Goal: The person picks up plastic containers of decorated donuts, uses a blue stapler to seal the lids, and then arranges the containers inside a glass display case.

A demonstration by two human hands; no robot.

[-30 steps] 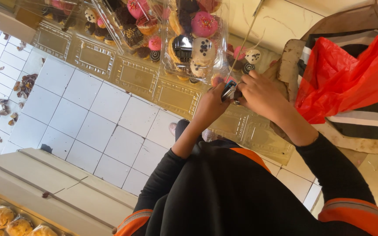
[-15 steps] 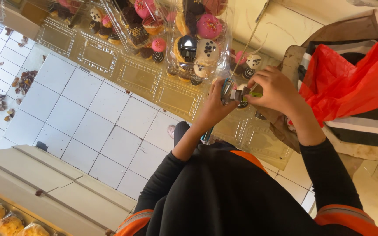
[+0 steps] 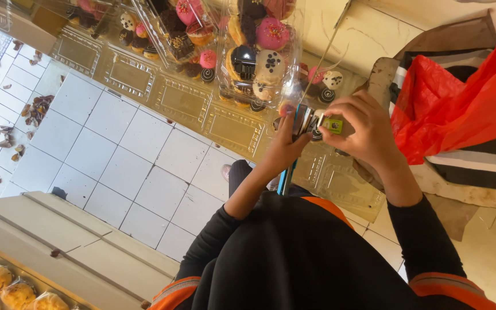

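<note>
your right hand [image 3: 363, 129] pinches a small green-labelled object [image 3: 333, 124] between fingertips, closed on it. your left hand [image 3: 285, 148] wraps a slim dark tool [image 3: 299, 123] beside it, just under the clear box of decorated doughnuts [image 3: 258, 57]. keep both grips firm and the two pieces touching squarely. both forearms reach forward, wrists bent inward, elbows apart, over the tiled floor [image 3: 87, 143].
</note>
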